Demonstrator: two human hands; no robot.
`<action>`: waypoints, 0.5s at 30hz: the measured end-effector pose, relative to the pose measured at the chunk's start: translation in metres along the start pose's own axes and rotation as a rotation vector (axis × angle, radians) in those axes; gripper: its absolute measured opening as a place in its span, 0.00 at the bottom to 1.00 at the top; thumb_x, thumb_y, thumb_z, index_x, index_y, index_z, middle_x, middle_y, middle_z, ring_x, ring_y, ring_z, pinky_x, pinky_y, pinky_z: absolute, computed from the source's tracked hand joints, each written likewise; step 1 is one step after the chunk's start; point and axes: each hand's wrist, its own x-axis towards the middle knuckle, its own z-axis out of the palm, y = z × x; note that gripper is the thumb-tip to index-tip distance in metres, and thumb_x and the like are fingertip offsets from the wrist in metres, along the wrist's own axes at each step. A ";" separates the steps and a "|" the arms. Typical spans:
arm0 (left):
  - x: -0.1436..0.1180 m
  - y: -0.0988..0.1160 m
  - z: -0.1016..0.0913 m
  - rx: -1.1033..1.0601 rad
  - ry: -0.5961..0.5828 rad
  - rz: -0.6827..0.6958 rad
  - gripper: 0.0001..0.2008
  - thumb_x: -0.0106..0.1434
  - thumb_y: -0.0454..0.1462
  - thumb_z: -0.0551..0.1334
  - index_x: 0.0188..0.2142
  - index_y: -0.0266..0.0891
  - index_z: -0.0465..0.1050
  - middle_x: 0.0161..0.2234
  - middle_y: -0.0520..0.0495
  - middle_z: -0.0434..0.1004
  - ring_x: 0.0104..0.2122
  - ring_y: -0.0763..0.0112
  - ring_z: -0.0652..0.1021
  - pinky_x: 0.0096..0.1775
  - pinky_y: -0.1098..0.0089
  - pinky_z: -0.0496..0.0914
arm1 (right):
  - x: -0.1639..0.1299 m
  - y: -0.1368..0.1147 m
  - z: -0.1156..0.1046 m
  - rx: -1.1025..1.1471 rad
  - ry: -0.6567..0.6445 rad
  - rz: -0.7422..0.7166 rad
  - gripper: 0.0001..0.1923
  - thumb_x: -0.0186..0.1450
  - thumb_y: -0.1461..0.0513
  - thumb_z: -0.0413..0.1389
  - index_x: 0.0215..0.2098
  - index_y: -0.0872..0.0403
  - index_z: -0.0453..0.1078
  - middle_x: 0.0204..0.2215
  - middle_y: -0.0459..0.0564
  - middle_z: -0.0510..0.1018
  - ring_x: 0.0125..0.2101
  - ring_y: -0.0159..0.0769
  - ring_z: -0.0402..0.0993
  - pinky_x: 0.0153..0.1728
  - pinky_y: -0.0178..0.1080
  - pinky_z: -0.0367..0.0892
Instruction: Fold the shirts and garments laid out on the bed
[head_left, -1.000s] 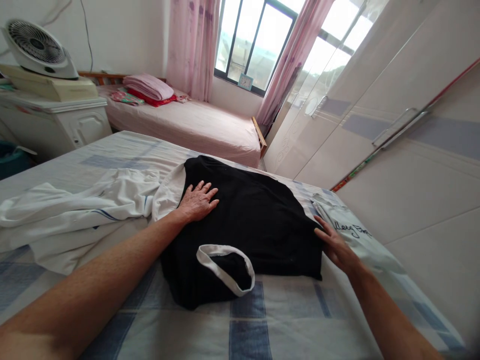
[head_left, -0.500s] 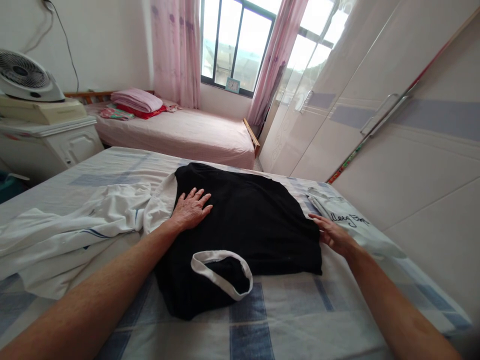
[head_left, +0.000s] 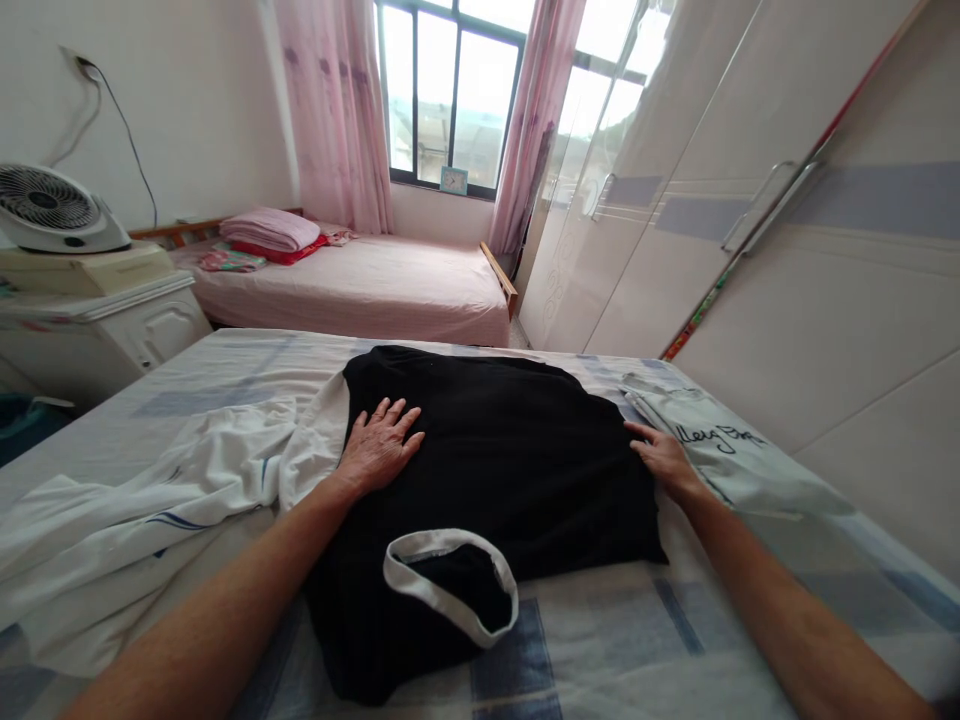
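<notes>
A black shirt [head_left: 487, 450] lies spread on the bed. A white ring-shaped band [head_left: 450, 590] edges an opening on its near side. My left hand [head_left: 379, 445] rests flat on the shirt's left part, fingers spread. At the right edge of the shirt is my right hand [head_left: 664, 455], its fingers stretched out and touching the black cloth; its thumb is hard to make out. Crumpled white clothing [head_left: 217, 470] with dark blue trim lies left of the shirt and meets its edge.
The bed sheet [head_left: 600, 640] is white with blue patches. A pale bag or folded cloth with black lettering [head_left: 720, 435] lies at the right, near the wardrobe [head_left: 750, 200]. Beyond are a pink bed [head_left: 390, 285] and, left, a fan [head_left: 52, 210] on a cabinet [head_left: 142, 320].
My view has tilted up slightly, so the bed appears lower. The left hand stays flat on the shirt. The right hand remains at the shirt's right edge, with its fingers slightly shifted.
</notes>
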 end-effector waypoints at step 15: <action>0.000 -0.001 0.001 -0.008 0.018 0.005 0.25 0.67 0.45 0.49 0.61 0.43 0.60 0.64 0.43 0.57 0.63 0.52 0.56 0.58 0.48 0.55 | 0.067 -0.059 0.018 -0.271 0.034 -0.051 0.19 0.64 0.58 0.46 0.47 0.53 0.73 0.41 0.51 0.80 0.38 0.37 0.77 0.43 0.37 0.66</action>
